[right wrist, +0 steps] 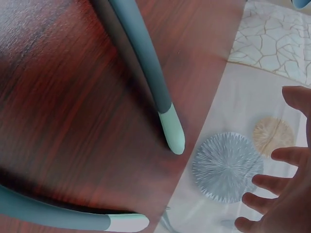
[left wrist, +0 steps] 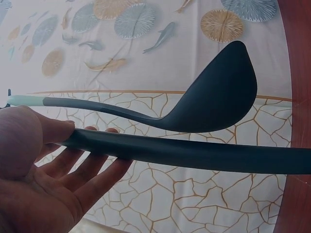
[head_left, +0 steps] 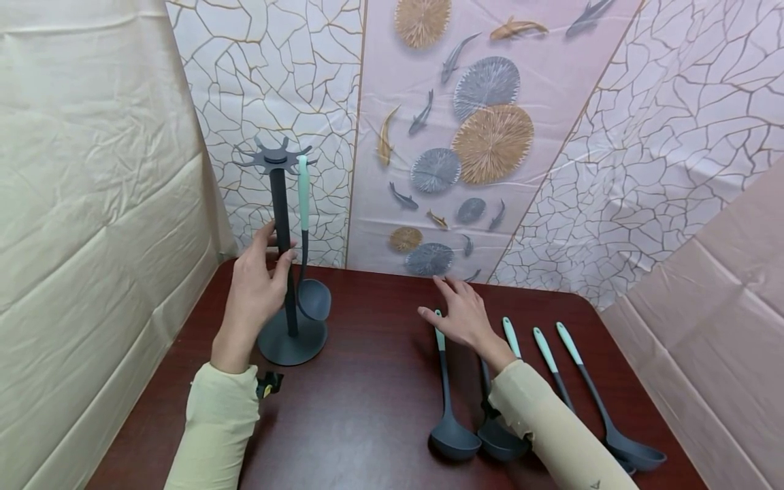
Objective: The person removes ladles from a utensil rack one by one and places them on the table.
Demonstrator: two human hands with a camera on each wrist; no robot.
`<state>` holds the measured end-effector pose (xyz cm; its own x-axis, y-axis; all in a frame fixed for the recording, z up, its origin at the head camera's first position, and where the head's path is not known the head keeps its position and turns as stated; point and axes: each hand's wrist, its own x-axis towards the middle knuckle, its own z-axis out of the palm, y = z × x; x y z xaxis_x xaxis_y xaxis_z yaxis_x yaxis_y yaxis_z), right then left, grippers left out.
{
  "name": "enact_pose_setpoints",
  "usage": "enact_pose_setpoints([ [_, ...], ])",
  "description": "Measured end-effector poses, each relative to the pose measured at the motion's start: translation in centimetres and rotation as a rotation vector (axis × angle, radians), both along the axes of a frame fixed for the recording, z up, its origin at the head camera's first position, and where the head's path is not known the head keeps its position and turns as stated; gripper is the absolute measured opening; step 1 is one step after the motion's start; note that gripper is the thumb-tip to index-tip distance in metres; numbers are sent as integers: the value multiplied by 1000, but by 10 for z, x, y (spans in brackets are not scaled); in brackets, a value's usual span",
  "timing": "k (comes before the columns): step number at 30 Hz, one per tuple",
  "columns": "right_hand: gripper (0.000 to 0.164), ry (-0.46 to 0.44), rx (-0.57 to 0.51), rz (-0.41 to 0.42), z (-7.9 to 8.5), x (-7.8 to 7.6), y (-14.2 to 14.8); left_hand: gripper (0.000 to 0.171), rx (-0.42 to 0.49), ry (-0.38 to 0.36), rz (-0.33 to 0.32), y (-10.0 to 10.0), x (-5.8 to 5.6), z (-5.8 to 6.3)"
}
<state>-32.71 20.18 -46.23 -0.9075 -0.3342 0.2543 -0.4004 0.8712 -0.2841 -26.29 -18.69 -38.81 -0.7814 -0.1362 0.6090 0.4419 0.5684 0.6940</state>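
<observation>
A dark utensil stand [head_left: 280, 204] with a round base and a hooked top stands at the back left. My left hand [head_left: 254, 286] grips its pole, thumb on one side and fingers on the other. Beside the pole hangs one ladle [head_left: 315, 300] with a mint-green handle end, its bowl low and near the base. My right hand [head_left: 465, 314] is spread over the table's far side, holding nothing, above the handle of the leftmost lying ladle [head_left: 453, 435]. A second ladle [head_left: 499, 439] lies partly hidden under the right forearm.
Farther right lie more utensils with mint-green handles, among them a ladle [head_left: 631, 449] and a neighbour [head_left: 547, 350] partly covered by the sleeve. The dark red table [head_left: 361, 388] ends at a patterned cloth backdrop [head_left: 422, 224]. Pale fabric [head_left: 92, 204] hangs along the left.
</observation>
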Motion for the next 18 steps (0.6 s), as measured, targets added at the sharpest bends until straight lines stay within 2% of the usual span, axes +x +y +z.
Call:
enact_pose_setpoints([
  [11,82,-12,7,21,9,3,-9,53,-3,-10,6,0,-1,0],
  [18,83,-15,-24,17,18,3,-16,54,-8,-20,13,0,0,0],
])
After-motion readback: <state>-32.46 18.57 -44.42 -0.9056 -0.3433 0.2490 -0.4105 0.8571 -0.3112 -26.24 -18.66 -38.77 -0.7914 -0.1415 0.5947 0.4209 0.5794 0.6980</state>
